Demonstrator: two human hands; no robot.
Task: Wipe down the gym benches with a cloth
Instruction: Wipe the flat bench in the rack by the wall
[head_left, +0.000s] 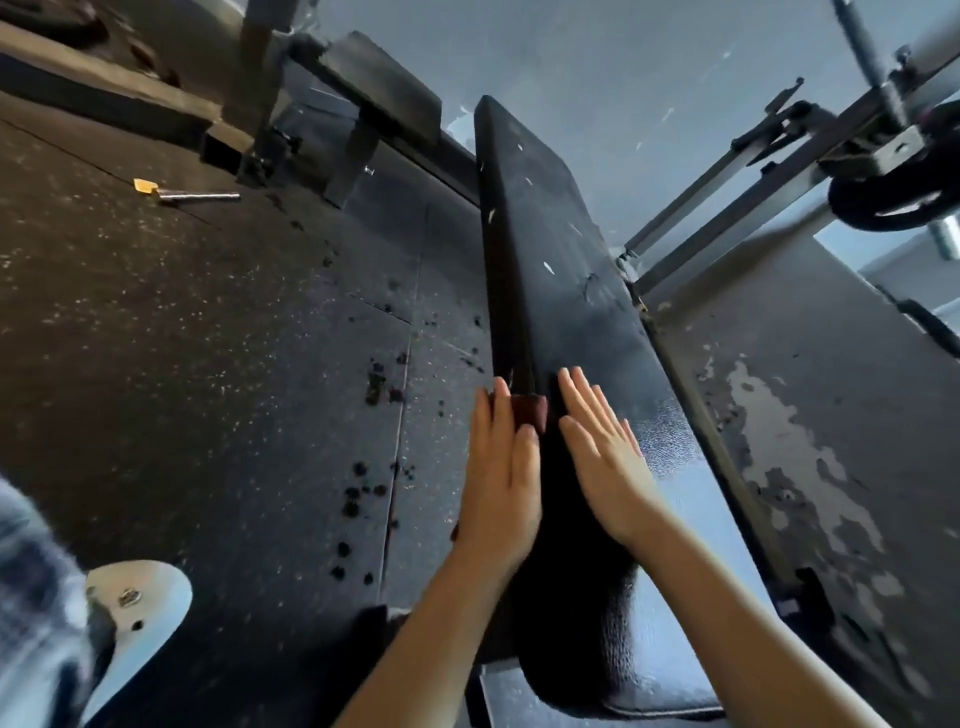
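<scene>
The bench (561, 249) runs lengthwise away. The left hand (501, 483), fingers straight, presses the cloth (532, 410) to its side; the right hand (608, 457) lies flat on top.

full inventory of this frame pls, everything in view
bench pad: 1, black, centre, running away from the camera
cloth: 1, dark red, on the pad's left side
worn panel: 1, black with peeling grey patches, right of the pad
weight plate: 1, black, upper right
metal pin: 1, silver with a yellow tag, on the floor, upper left
floor mat: black, speckled, left
shoe: 1, pale, lower left
left hand: 1, fingers straight, pressing the cloth
right hand: 1, flat on the pad's top
</scene>
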